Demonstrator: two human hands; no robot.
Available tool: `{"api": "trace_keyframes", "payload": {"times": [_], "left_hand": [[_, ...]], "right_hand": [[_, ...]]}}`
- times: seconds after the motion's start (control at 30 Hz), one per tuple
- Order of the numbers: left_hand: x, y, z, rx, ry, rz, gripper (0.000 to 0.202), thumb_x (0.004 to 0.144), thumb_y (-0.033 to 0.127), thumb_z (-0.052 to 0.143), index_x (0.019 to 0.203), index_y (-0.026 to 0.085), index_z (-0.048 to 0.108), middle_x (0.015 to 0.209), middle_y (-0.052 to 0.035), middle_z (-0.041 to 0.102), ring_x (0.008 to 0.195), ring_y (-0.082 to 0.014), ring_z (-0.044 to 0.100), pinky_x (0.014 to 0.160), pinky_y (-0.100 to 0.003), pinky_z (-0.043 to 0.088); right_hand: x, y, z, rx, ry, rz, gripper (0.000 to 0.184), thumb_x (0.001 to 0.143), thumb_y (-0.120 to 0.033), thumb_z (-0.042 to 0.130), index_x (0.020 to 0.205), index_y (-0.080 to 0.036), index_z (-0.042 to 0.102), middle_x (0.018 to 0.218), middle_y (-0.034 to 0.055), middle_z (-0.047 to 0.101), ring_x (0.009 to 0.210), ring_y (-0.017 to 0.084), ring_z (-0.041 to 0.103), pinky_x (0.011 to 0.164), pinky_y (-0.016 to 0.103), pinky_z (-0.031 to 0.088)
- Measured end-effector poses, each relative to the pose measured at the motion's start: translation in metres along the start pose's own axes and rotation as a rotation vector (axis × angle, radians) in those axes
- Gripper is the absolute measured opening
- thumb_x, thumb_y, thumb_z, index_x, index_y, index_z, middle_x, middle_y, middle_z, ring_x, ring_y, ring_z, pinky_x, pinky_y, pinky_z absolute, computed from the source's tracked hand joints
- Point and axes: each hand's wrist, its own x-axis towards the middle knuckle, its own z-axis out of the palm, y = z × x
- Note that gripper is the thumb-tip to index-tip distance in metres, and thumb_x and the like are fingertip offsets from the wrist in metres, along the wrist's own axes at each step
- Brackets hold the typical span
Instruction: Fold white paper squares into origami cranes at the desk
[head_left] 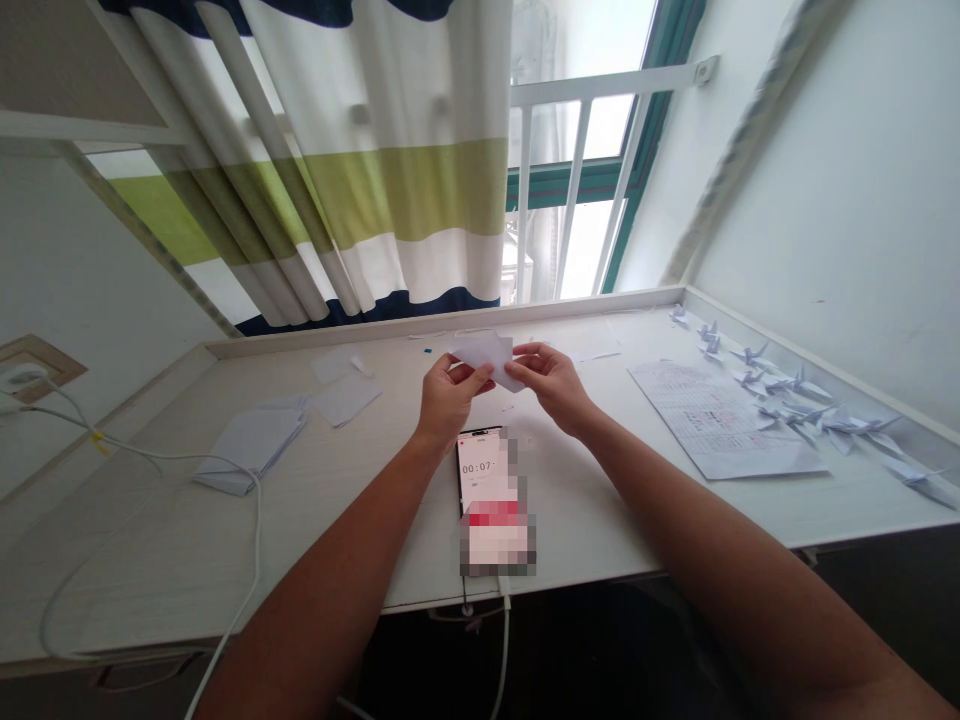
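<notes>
A small folded piece of white paper [484, 352] is held up between both hands over the middle of the desk. My left hand [451, 393] pinches its left side, thumb on the near face. At the right edge, my right hand [549, 380] grips the same paper between thumb and fingers. Just below the hands, a phone [480, 465] lies on the desk showing a running timer, partly blurred out. Loose white paper squares [349, 398] rest to the left of my left hand, and a thicker stack of paper [251, 440] lies farther left.
Several folded paper cranes [799, 385] line the desk's right side. Beside them lies a printed sheet [697, 420]. White cables [259, 520] run from the wall outlet [34, 375] across the left of the desk. A curtain [397, 190] and window railing [574, 190] stand behind.
</notes>
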Motion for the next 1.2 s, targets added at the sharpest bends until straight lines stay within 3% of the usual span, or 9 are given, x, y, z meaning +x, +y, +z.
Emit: {"api": "trace_keyframes", "payload": {"times": [0.2,0.47,0.6,0.73,0.8,0.87,1.0,1.1,1.2], "left_hand": [[0.003,0.002,-0.005,-0.01,0.041,-0.007,0.061,0.074,0.031,0.091,0.118,0.021,0.05,0.103,-0.0086,0.078,0.089,-0.0238,0.079,0.091,-0.052,0.065],[0.005,0.002,-0.009,0.064,0.021,0.098,0.083,0.075,0.026,0.088,0.142,0.034,0.039,0.116,-0.0057,0.069,0.101,-0.0243,0.076,0.087,-0.045,0.066],[0.012,-0.002,-0.016,0.17,0.032,0.247,0.054,0.073,0.03,0.088,0.118,0.025,0.059,0.126,-0.0085,0.067,0.12,-0.0257,0.068,0.1,-0.042,0.058],[0.016,-0.005,-0.02,0.248,0.063,0.27,0.034,0.076,0.036,0.087,0.089,0.018,0.06,0.133,-0.0137,0.068,0.131,-0.0293,0.062,0.101,-0.042,0.055],[0.015,-0.005,-0.02,0.262,0.052,0.259,0.035,0.076,0.038,0.086,0.08,0.018,0.058,0.129,-0.0143,0.07,0.123,-0.0279,0.066,0.096,-0.04,0.056],[0.014,-0.004,-0.02,0.276,0.038,0.234,0.035,0.077,0.039,0.086,0.076,0.017,0.059,0.113,-0.0119,0.075,0.103,-0.023,0.071,0.087,-0.036,0.057],[0.013,-0.004,-0.018,0.288,0.023,0.193,0.039,0.072,0.038,0.09,0.09,0.018,0.063,0.083,-0.0015,0.071,0.074,-0.0149,0.067,0.07,-0.029,0.054],[0.011,-0.002,-0.016,0.277,-0.076,0.107,0.05,0.072,0.039,0.091,0.108,0.017,0.065,0.084,-0.0018,0.073,0.071,-0.0159,0.069,0.068,-0.03,0.056],[0.007,0.003,-0.015,0.319,-0.168,0.029,0.047,0.074,0.043,0.089,0.108,0.015,0.072,0.096,-0.0074,0.077,0.073,-0.0173,0.072,0.07,-0.033,0.058]], "right_hand": [[0.0,0.0,-0.001,-0.031,-0.079,0.032,0.036,0.073,-0.048,0.092,0.086,-0.018,0.077,0.083,0.0052,0.078,0.073,0.016,0.07,0.076,0.035,0.059],[0.002,0.004,-0.002,-0.022,-0.035,0.003,0.036,0.068,-0.047,0.095,0.085,-0.02,0.078,0.081,0.0037,0.078,0.075,0.017,0.069,0.074,0.035,0.057],[0.004,0.007,-0.005,-0.027,-0.006,-0.01,0.035,0.069,-0.046,0.094,0.086,-0.02,0.077,0.079,0.0029,0.076,0.072,0.016,0.068,0.071,0.034,0.056],[0.006,0.009,-0.008,-0.075,0.045,-0.027,0.033,0.074,-0.046,0.09,0.089,-0.02,0.076,0.08,0.004,0.077,0.072,0.017,0.07,0.069,0.034,0.056],[0.007,0.01,-0.01,-0.093,0.067,-0.042,0.032,0.076,-0.047,0.088,0.088,-0.02,0.075,0.08,0.0039,0.077,0.071,0.017,0.07,0.068,0.034,0.057],[0.008,0.01,-0.011,-0.106,0.088,-0.054,0.031,0.078,-0.047,0.086,0.087,-0.02,0.074,0.08,0.0034,0.076,0.072,0.017,0.07,0.067,0.033,0.058],[0.01,0.012,-0.012,-0.139,0.127,-0.076,0.033,0.078,-0.049,0.085,0.086,-0.019,0.072,0.08,0.003,0.073,0.074,0.017,0.068,0.063,0.031,0.059],[0.012,0.013,-0.013,-0.17,0.146,-0.101,0.033,0.078,-0.048,0.083,0.086,-0.019,0.071,0.082,0.0031,0.072,0.074,0.017,0.068,0.061,0.031,0.06],[0.012,0.013,-0.014,-0.203,0.16,-0.127,0.031,0.081,-0.048,0.081,0.086,-0.019,0.07,0.086,0.0038,0.071,0.076,0.018,0.069,0.06,0.032,0.061]]}}
